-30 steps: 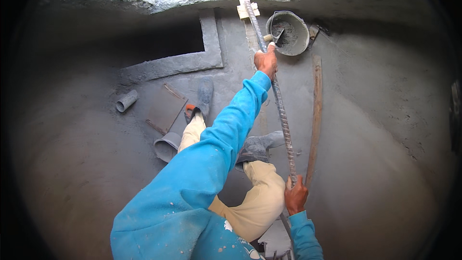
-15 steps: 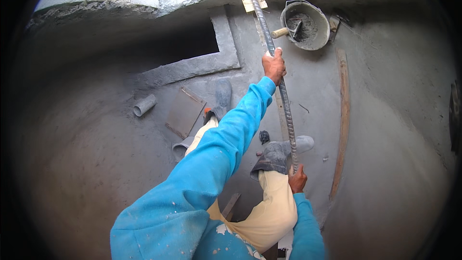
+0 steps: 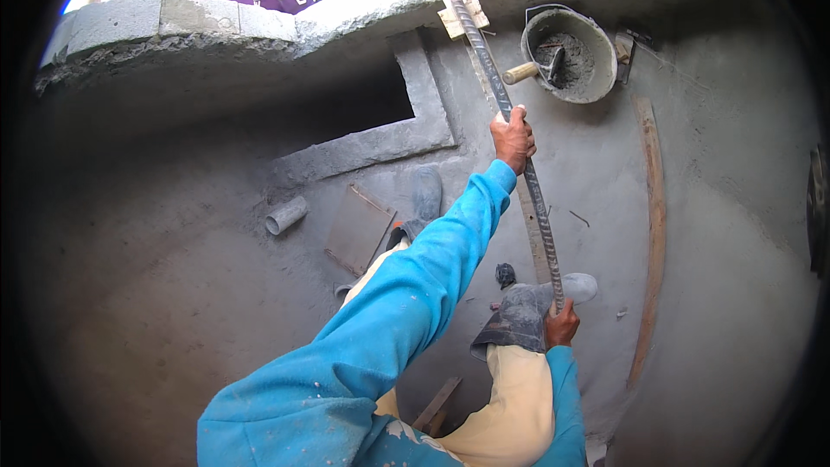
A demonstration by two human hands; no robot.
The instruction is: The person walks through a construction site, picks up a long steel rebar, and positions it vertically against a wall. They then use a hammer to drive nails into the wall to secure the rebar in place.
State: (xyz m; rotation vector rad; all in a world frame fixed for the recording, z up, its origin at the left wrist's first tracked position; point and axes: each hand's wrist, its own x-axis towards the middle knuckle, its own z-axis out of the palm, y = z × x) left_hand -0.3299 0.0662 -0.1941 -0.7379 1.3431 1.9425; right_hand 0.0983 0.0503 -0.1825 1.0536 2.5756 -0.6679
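Observation:
A long, dark, ribbed steel bar (image 3: 489, 68) runs from the bright ledge at the top down to beside my right leg, slightly curved. My left hand (image 3: 514, 140), arm stretched forward, is closed around its upper half. Lower down, my right hand (image 3: 562, 326) grips the bar's near end beside my knee. A thin, pale strip (image 3: 532, 229) lies beneath the bar along much of its length. Near the bar's far end a small wooden block (image 3: 462, 17) sits against the ledge. My boots (image 3: 514, 318) stand on the grey floor to either side.
A bucket (image 3: 596, 78) of grey mortar holds a wooden-handled trowel (image 3: 521, 73). To the right lies a long wooden board (image 3: 650, 242). At left are a rectangular opening with a raised rim (image 3: 367, 149), a short pipe piece (image 3: 286, 215) and a flat panel (image 3: 360, 229).
The whole scene has shifted right and slightly down in the picture as my view turned. Both hands keep their hold on the steel bar, whose pose looks much the same.

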